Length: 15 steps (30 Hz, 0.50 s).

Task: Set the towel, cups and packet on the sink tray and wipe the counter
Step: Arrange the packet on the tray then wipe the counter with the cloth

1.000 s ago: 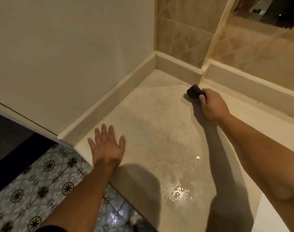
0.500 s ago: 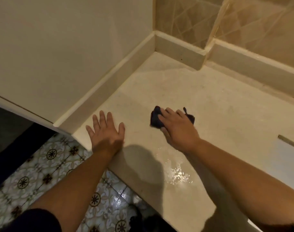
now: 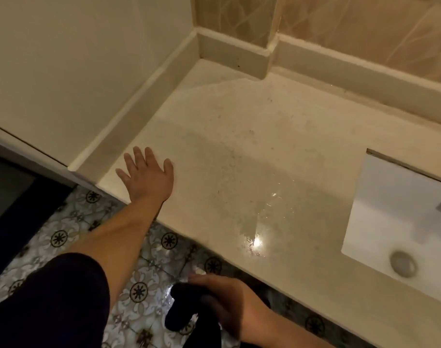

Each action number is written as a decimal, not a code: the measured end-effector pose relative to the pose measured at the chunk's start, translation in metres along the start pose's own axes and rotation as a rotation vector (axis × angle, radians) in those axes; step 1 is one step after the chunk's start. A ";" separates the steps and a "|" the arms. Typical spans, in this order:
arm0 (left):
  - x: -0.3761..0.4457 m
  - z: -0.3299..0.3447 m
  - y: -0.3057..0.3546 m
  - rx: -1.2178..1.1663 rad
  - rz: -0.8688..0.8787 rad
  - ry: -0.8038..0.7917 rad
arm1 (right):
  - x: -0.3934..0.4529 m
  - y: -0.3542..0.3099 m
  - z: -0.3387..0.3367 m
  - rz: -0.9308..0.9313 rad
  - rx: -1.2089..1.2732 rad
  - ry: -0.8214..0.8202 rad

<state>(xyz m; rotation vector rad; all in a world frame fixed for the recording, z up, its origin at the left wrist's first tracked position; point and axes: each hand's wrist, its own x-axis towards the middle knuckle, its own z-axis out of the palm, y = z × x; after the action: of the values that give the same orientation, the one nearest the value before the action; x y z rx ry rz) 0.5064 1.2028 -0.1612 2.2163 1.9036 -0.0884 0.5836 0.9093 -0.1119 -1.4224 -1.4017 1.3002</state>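
The beige stone counter (image 3: 239, 136) runs from the left wall to the sink, with a wet shiny patch (image 3: 259, 222) near its front edge. My left hand (image 3: 147, 175) lies flat on the counter's left front corner, fingers spread, holding nothing. My right hand (image 3: 229, 302) is off the counter, below its front edge and over the floor, closed around a dark cloth (image 3: 183, 307) that hangs down from it. No cups, packet or tray are in view.
A white sink basin (image 3: 400, 217) with a metal drain (image 3: 402, 263) is set into the counter at the right. Raised beige skirting and tan tiles line the back and left walls. Patterned floor tiles (image 3: 71, 232) lie below the counter's front edge.
My right hand swept the dark cloth from the back corner across the counter toward me, then off the front edge. The left hand stayed flat in place.
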 end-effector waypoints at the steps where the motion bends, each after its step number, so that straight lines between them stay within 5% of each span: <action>1: 0.000 0.000 -0.001 0.003 0.001 -0.003 | -0.003 -0.009 -0.004 0.129 0.224 0.042; 5: -0.002 -0.002 -0.004 -0.005 0.011 -0.001 | -0.002 -0.021 -0.036 0.480 1.203 0.267; 8: -0.004 -0.002 -0.006 -0.004 0.009 0.006 | 0.000 -0.021 -0.080 0.480 1.509 0.465; 12: -0.005 -0.001 -0.007 0.003 0.005 0.031 | 0.004 -0.018 -0.175 0.297 1.333 0.688; 15: -0.002 -0.001 -0.004 0.003 0.003 0.049 | 0.022 -0.021 -0.266 0.208 0.716 0.984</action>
<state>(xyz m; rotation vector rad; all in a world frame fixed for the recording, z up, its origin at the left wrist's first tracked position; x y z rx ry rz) 0.5019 1.2011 -0.1607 2.2434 1.9260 -0.0368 0.8337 0.9719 -0.0383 -1.3748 -0.1130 0.8435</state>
